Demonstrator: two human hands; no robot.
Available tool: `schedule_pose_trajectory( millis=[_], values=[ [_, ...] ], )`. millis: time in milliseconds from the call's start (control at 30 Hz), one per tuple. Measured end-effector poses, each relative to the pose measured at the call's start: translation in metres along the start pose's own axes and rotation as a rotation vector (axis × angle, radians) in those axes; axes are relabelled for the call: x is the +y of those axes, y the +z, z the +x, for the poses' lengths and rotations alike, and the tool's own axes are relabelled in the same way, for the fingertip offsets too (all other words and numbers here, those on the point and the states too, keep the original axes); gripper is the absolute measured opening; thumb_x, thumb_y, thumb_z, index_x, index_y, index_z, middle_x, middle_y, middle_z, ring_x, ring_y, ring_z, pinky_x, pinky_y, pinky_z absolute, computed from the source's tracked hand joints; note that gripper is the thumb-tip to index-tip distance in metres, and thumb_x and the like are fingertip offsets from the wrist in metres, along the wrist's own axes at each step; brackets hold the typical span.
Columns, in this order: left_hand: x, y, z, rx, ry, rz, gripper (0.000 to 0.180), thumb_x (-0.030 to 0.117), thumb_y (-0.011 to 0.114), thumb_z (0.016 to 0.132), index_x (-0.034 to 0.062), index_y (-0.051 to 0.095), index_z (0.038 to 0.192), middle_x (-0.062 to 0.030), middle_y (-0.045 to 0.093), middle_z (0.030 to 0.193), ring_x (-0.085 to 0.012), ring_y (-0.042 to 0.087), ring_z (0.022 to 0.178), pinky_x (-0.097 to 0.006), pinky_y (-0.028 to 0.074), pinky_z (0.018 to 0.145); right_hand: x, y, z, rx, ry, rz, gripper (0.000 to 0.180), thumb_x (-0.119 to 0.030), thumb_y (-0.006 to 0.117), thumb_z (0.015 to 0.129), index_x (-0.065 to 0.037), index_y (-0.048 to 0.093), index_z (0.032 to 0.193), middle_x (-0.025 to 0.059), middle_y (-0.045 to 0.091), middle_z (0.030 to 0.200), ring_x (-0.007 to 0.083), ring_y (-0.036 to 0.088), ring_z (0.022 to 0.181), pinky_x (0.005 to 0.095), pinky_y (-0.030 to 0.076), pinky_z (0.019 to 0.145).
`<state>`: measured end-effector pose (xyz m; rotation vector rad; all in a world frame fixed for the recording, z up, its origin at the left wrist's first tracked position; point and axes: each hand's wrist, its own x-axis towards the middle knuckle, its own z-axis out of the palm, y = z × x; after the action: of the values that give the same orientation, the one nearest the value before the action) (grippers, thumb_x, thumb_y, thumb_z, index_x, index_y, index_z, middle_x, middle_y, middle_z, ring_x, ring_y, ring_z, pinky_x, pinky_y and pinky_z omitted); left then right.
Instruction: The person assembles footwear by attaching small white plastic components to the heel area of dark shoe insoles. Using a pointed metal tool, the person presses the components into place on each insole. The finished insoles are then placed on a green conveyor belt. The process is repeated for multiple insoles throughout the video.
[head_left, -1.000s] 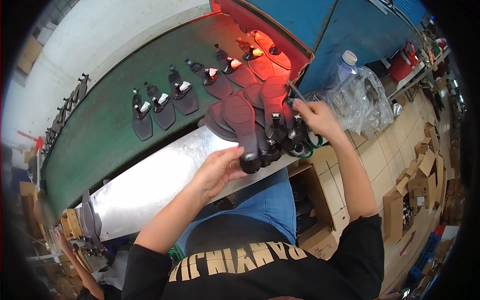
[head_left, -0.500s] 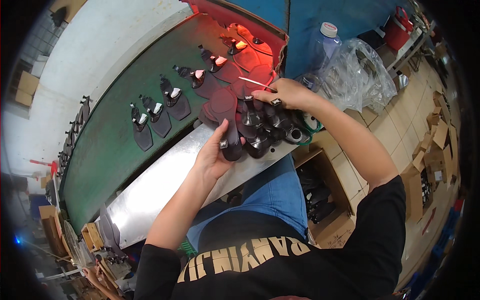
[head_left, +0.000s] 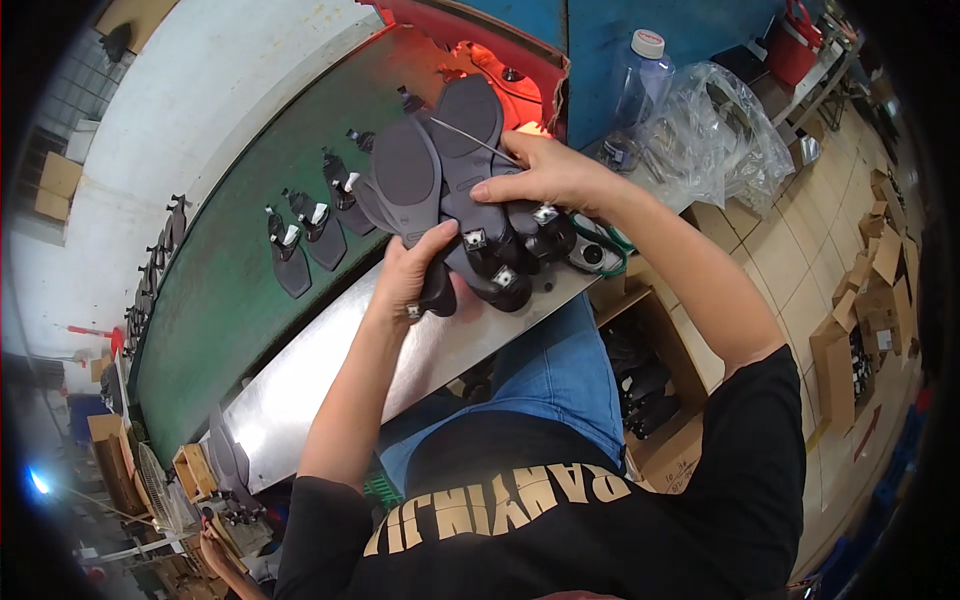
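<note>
Both hands hold up a cluster of dark grey heeled shoe soles (head_left: 406, 165), overlapping like a fan, their black heels with pale square tips (head_left: 474, 240) toward me. My left hand (head_left: 408, 270) is closed round the left part of the cluster, thumb on top. My right hand (head_left: 560, 175) grips the right part, its thumb pressed on a sole. A thin pale rod (head_left: 465, 136) sticks out from the right fingers across the soles. Some soles hide behind others. Beyond them, heeled soles with white wrapping (head_left: 290, 262) stand in a row on a green conveyor belt (head_left: 200, 320).
A metal ledge (head_left: 300, 405) runs between me and the belt. At the belt's far right is a red-lit housing (head_left: 535, 55). A plastic bottle (head_left: 643, 85) and clear plastic bag (head_left: 725, 130) are to the right. An open carton (head_left: 675, 345) of dark parts sits below the ledge.
The cluster of soles has been raised and tipped up, covering part of the belt row. My left hand has shifted left and the soles are spread more broadly. The rod stays in my right hand.
</note>
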<state>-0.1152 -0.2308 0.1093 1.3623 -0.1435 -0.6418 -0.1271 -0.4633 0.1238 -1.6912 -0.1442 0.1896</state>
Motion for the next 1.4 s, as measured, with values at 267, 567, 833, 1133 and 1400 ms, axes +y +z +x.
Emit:
schedule_pose_trajectory(
  millis=[267, 567, 833, 1133, 1400],
  values=[
    [0.025, 0.042, -0.049, -0.4, 0.158, 0.412, 0.041, 0.023, 0.075, 0.083, -0.003, 0.063, 0.111, -0.0087, 0.068, 0.099, -0.0168, 0.064, 0.089, -0.03, 0.05, 0.076, -0.001, 0.013, -0.078, -0.111, 0.284, 0.354, 0.085, -0.029, 0.085, 0.065, 0.005, 0.046, 0.132, 0.0109, 0.063, 0.116, 0.013, 0.06, 0.102, 0.0214, 0.049, 0.079],
    [-0.027, 0.14, -0.061, -0.749, 0.265, 1.187, 0.053, 0.047, 0.068, 0.082, -0.0058, 0.068, 0.092, -0.0228, 0.067, 0.079, -0.0304, 0.068, 0.076, -0.037, 0.05, 0.069, 0.052, 0.021, -0.231, 0.539, 0.118, 0.659, 0.073, -0.018, 0.083, 0.067, 0.007, 0.049, 0.128, 0.0137, 0.063, 0.115, 0.0224, 0.062, 0.103, 0.0327, 0.049, 0.091],
    [-0.026, 0.127, -0.034, -0.528, 0.126, 0.835, 0.098, 0.054, 0.076, 0.073, 0.0038, 0.033, 0.145, -0.0276, 0.059, 0.12, -0.0379, 0.061, 0.108, -0.04, 0.048, 0.089, 0.189, 0.008, -0.344, 1.121, 0.347, 0.634, 0.053, -0.014, 0.081, 0.073, 0.006, 0.058, 0.117, 0.0137, 0.066, 0.107, 0.022, 0.066, 0.093, 0.0339, 0.053, 0.084],
    [0.009, 0.063, -0.069, -0.585, -0.058, 0.868, 0.067, 0.033, 0.073, 0.082, 0.0034, 0.049, 0.137, -0.0159, 0.065, 0.111, -0.0225, 0.063, 0.098, -0.034, 0.049, 0.086, 0.369, 0.043, -0.473, 1.073, 0.976, 0.399, 0.066, -0.028, 0.085, 0.07, 0.008, 0.059, 0.119, 0.015, 0.066, 0.113, 0.0238, 0.066, 0.095, 0.0336, 0.052, 0.088],
    [0.037, -0.029, -0.097, -0.315, -0.112, 0.83, 0.066, 0.036, 0.068, 0.086, 0.0013, 0.047, 0.138, -0.0125, 0.065, 0.11, -0.0195, 0.062, 0.099, -0.033, 0.048, 0.089, 0.414, 0.028, -0.546, 0.856, 1.419, -0.579, 0.057, -0.045, 0.06, 0.079, 0.004, 0.066, 0.109, 0.0227, 0.066, 0.111, 0.0363, 0.064, 0.099, 0.0417, 0.049, 0.087]
  ],
)
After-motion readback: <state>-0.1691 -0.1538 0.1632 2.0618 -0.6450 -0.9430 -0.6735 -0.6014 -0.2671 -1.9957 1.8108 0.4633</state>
